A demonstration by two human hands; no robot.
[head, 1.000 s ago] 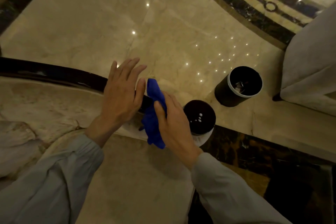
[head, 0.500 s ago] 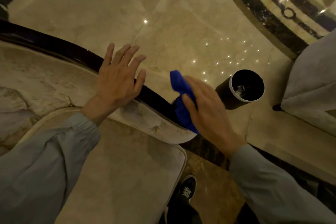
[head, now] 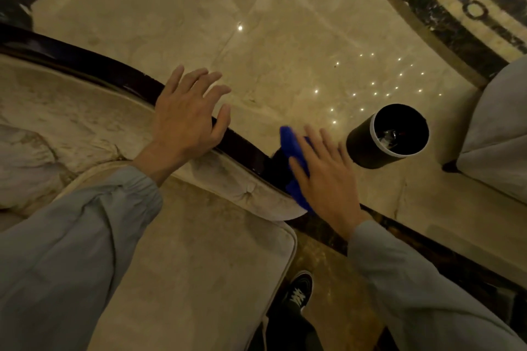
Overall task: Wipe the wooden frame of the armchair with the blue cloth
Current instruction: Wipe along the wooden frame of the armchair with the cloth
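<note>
The armchair's dark glossy wooden frame (head: 94, 65) curves from the left edge down to the middle, along the top of the pale upholstered back (head: 71, 117). My left hand (head: 185, 120) rests flat on that rail, fingers spread, holding nothing. My right hand (head: 325, 177) presses the blue cloth (head: 291, 148) against the frame's right end, where the rail drops off; the hand covers most of the cloth.
A black cylindrical bin (head: 387, 137) with a white rim stands on the marble floor just right of my right hand. Another pale upholstered seat (head: 499, 137) fills the right edge. The beige seat cushion (head: 199, 265) lies below; my dark shoe (head: 298, 291) shows beside it.
My right hand has slid the blue cloth rightward and down along the frame to its end. My left hand stayed on the rail. The view shifted, so a round dark tabletop dropped out of sight.
</note>
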